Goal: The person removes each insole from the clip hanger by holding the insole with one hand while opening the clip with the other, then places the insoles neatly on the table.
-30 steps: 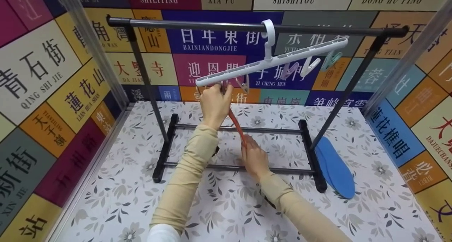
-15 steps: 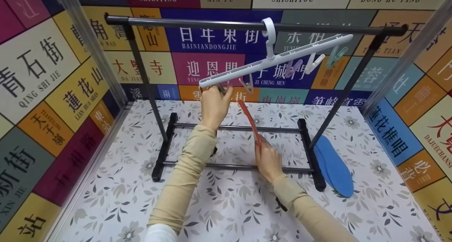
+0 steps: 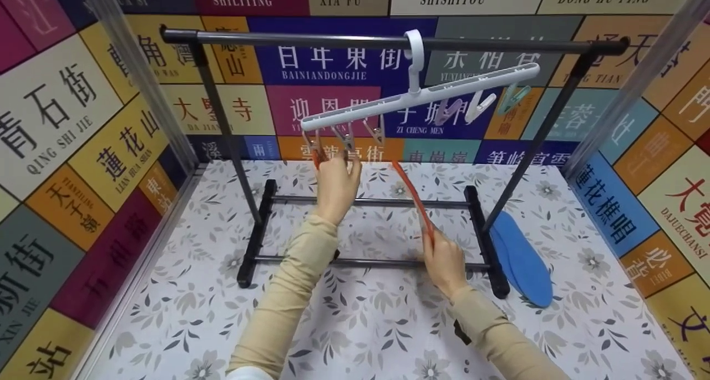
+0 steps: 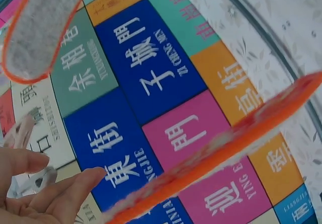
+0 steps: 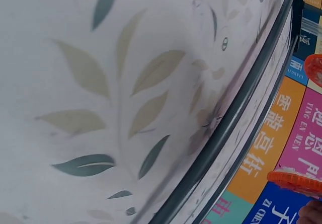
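Observation:
An orange-edged insole [image 3: 413, 192] stands up from my right hand [image 3: 444, 258], which grips its lower end; its grey fleecy face [image 4: 45, 27] shows in the left wrist view. Another orange-edged insole [image 4: 214, 156] hangs from the leftmost clip [image 3: 312, 141] of a white clip hanger [image 3: 383, 105]. In the head view my left hand [image 3: 335, 186] hides most of this hanging insole. The left hand is just below the left clips, with thumb and finger apart [image 4: 70, 191] and nothing gripped. The hanger tilts down to the left.
The hanger hooks over the top bar [image 3: 310, 38] of a black rack, whose lower rails [image 3: 388, 263] cross the floral tabletop [image 3: 183, 313]. Purple, white and green clips [image 3: 513, 100] dangle at the hanger's right. A blue insole [image 3: 524, 258] lies by the rack's right foot.
The left hand has let go at the clips and dropped slightly, leaving its insole hanging. The right hand has moved right and down with the other insole, away from the left hand.

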`<state>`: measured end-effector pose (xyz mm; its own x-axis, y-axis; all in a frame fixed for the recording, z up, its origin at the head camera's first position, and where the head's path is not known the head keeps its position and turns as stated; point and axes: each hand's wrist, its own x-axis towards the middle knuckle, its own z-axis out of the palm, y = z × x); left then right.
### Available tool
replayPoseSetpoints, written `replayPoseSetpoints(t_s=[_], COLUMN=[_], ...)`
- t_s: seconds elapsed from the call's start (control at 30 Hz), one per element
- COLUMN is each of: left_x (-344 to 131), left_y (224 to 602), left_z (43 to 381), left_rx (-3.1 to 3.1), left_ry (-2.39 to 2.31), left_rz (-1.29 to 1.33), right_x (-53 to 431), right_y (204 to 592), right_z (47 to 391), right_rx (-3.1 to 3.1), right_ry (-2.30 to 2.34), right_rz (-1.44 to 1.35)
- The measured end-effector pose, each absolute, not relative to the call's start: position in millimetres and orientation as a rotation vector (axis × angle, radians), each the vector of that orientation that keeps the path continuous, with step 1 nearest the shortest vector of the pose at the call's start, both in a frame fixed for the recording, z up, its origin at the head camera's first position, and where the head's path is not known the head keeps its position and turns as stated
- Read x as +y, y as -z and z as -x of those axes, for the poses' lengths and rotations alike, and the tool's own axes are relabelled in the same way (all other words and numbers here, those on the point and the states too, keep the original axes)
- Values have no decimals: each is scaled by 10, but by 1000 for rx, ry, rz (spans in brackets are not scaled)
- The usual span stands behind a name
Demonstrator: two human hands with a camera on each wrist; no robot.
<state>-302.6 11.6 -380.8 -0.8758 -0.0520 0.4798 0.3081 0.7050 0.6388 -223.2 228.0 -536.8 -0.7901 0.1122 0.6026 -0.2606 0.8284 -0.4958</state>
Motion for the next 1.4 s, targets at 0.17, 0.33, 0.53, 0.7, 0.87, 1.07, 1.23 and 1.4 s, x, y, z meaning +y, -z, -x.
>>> replayPoseSetpoints(t_s=[0.17,0.33,0.53,0.7,0.87,1.07,1.23,1.4], left_x=[161,183,199,184,143,107,98,100], left_y=[3995,4178,4352,4486,4585,4684,4756,4800], left_z=[2848,2716,2555,2457,2393,2332,2278,2228], left_rx=[-2497,-2483,-2450,-2414,-2380,-2344,-2403,-2480], left_ry=[1027,1008,1051,1128,1166,1097,1146,1213], left_rz=[233,199,206,213,197,223,220,188], right_x=[2360,2437,2560,2699,2849,3067,3305,3590], right_y=[5406,5407,5442,5459,5492,5509,5492,5493], right_z=[2204,2173,2097,1986,1878,1777,1739,1680], right_rx=[-2351,-2304,-2269,-2270,-2271,-2278,-2309,-2328], right_ry=[-746,-737,-709,-706,-703,-712,-666,-591], right_rz=[-109,-133,-153,-142,-122,-89,-56,-22])
